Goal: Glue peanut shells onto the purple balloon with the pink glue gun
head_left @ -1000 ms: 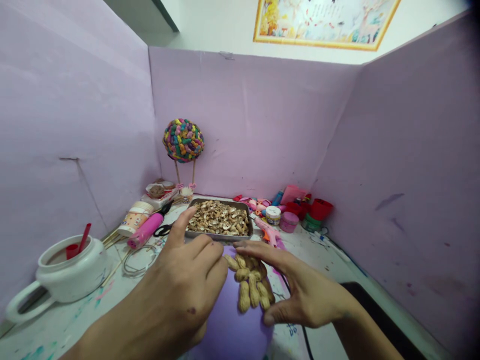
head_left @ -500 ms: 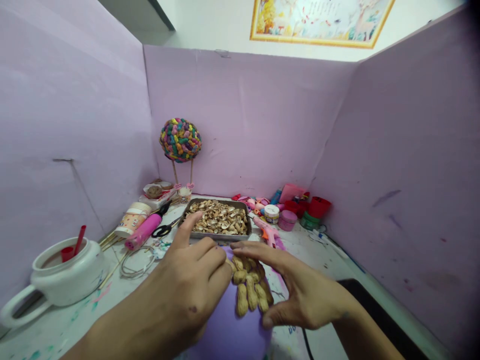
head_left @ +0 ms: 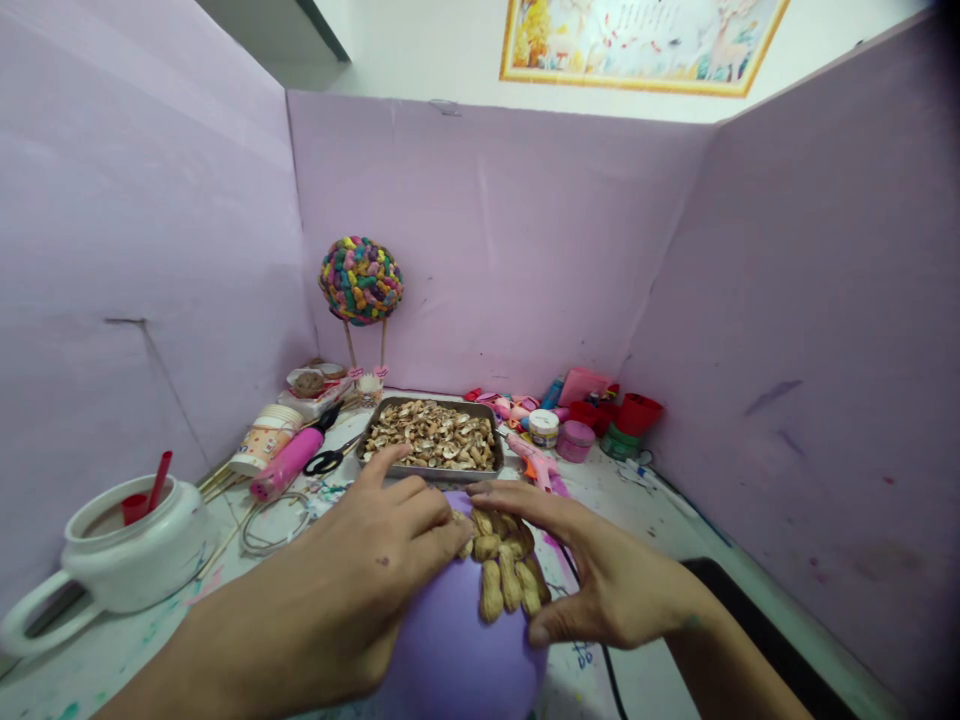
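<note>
A purple balloon (head_left: 465, 650) stands in front of me with several peanut shells (head_left: 508, 580) stuck to its upper right side. My left hand (head_left: 382, 560) presses one peanut shell (head_left: 464, 540) against the top of the balloon, its thumb and fingertips closed on it and the index finger raised. Around the balloon's right side curves my right hand (head_left: 600, 570), fingers over the top and thumb at the lower edge of the shells. The balloon's underside is out of the frame.
Behind the balloon lies a metal tray (head_left: 431, 472) of peanut shells. To its right are a pink glue gun (head_left: 534, 460) and paint jars (head_left: 576, 440). Scissors (head_left: 326, 460), a pink bottle (head_left: 286, 465) and a white pot (head_left: 139, 550) are on the left. A colourful ball (head_left: 361, 281) stands at the back.
The balloon has tilted slightly, carrying its shells a little right and up. My left index finger has lowered, and both hands have shifted slightly with the balloon.
</note>
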